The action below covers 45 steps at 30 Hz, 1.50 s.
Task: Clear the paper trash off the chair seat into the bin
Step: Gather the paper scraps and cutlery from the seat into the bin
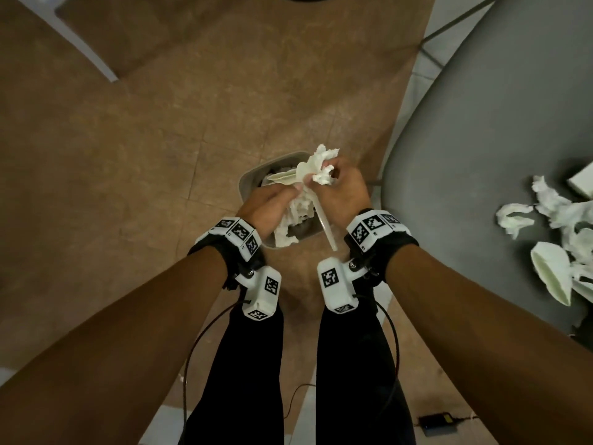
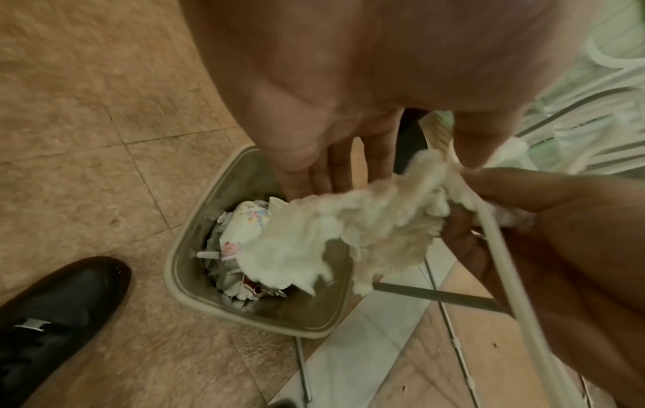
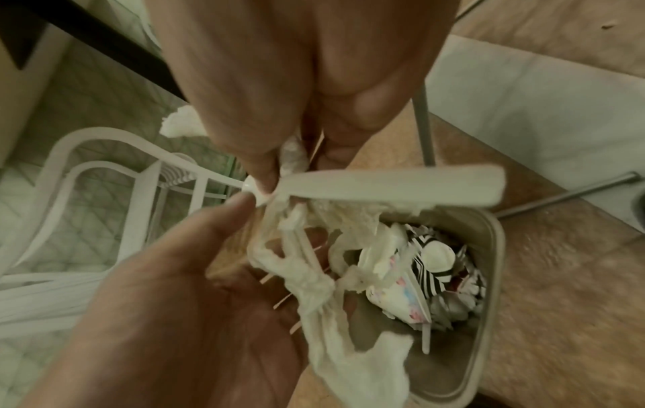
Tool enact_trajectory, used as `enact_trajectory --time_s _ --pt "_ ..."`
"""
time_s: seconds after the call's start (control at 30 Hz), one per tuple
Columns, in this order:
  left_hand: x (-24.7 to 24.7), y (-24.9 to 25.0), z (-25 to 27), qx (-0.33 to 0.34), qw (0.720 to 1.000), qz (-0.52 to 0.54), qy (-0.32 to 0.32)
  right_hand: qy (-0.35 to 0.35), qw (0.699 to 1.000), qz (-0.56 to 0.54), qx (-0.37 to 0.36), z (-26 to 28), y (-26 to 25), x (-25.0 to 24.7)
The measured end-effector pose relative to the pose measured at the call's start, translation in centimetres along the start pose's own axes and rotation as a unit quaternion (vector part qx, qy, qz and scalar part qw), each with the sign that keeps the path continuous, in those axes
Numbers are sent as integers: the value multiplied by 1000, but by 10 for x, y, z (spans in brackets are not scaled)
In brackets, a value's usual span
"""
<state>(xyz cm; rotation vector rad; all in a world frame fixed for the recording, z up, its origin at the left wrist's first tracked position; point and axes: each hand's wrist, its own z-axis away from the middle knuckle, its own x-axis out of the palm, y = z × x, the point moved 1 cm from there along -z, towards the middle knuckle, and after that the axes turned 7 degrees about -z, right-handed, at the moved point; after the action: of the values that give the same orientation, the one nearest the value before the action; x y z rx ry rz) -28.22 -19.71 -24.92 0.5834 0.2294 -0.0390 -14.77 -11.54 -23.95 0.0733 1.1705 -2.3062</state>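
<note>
Here, both hands [image 1: 308, 194] gripping tissue [image 2: 349, 226], over bin [image 2: 195, 220]

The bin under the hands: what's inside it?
The bin holds crumpled white paper, a pastel-printed scrap and a black-and-white striped piece. The held tissue covers part; its bottom is hidden.

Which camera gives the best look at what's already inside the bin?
The right wrist view: it looks straight into the bin, showing striped and printed paper scraps. The left wrist view shows the bin's inside partly behind the held tissue. In the head view both hands cover most of the opening.
</note>
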Motion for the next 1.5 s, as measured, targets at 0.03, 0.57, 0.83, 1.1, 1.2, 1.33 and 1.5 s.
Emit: enact_trajectory --time_s 0.03,0.57,0.83,1.1,1.2,1.33,1.5 --pt "2 -2 0 11 1000 -15 -7 2 1000 -3 8 -2 3 4" --pt "-8 -32 -33 5 958 -284 28 -103 984 69 125 -22 52 20" --pt "8 10 -3 29 954 -293 59 -159 981 109 31 18 14 -18" --pt "67 136 46 157 915 -368 53 -78 992 86 -40 54 -52 -154" --pt "121 181 52 209 897 -388 7 -3 997 74 -37 63 -47 -231" --pt "215 230 59 306 851 -426 -35 111 990 88 -19 68 -18 -331" --pt "318 241 61 375 753 -528 -118 231 969 85 -6 66 22 -410"
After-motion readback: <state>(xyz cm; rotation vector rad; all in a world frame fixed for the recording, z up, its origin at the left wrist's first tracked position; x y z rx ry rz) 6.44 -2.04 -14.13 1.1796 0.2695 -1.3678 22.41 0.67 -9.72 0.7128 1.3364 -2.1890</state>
